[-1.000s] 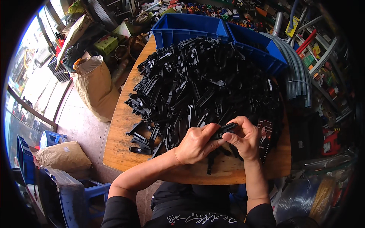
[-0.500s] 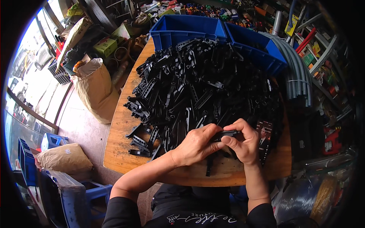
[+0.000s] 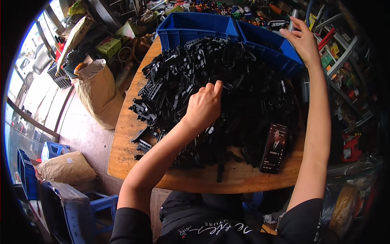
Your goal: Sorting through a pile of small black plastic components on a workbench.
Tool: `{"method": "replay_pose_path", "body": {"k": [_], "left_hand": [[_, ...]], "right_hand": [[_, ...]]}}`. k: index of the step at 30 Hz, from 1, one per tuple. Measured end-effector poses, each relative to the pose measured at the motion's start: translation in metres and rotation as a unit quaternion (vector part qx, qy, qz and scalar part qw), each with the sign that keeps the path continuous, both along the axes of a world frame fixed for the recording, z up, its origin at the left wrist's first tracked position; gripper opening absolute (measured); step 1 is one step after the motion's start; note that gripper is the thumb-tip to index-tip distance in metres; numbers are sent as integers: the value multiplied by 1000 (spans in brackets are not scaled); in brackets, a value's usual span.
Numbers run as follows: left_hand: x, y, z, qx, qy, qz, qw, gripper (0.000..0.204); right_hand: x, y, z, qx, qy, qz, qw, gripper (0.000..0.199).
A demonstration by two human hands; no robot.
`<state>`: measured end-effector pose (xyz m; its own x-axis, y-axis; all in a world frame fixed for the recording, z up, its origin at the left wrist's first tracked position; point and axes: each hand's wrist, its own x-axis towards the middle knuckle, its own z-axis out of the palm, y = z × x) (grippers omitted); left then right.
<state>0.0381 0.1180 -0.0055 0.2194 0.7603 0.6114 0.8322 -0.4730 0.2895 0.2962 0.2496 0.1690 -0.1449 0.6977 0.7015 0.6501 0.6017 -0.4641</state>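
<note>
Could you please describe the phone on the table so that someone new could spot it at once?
Start at the round wooden table heaped with black plastic parts. At the heap's near right edge, beside the right forearm, lies the phone. It is the only flat slab with a lit screen.

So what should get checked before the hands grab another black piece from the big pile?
1. Left hand on the pile of black plastic parts: ok, fingers curled into it.
2. Left hand gripping one piece: cannot tell, fingertips are buried.
3. Right hand free: ok, open above the right blue bin.
4. Phone safe: not ok, it lies against the pile near the table edge.
5. Pile staying on the round wooden table: ok, though parts spread close to the left rim.
</note>
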Motion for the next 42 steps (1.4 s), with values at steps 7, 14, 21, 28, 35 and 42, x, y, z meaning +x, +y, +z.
{"method": "replay_pose_path", "body": {"k": [7,14,21,28,35,42], "left_hand": [[-41,-34,23,-62,-224,-34,972,57],[-49,-45,3,-77,-187,-72,977,32],[-55,-50,-2,7,32,-4,999,23],[-35,-59,-1,-155,-185,-69,968,21],[-32,-65,-5,-247,-239,-154,926,29],[-30,-67,-7,-252,-209,-229,917,32]], "right_hand": [[-66,-192,-108,-137,-228,213,940,19],[-64,-243,-194,-193,-252,116,941,26],[-79,-230,-173,-264,-9,154,952,26],[-83,-203,-160,-385,179,265,865,12],[-86,-203,-173,-393,294,267,829,21],[-89,-206,-174,-213,167,187,945,19]]}}
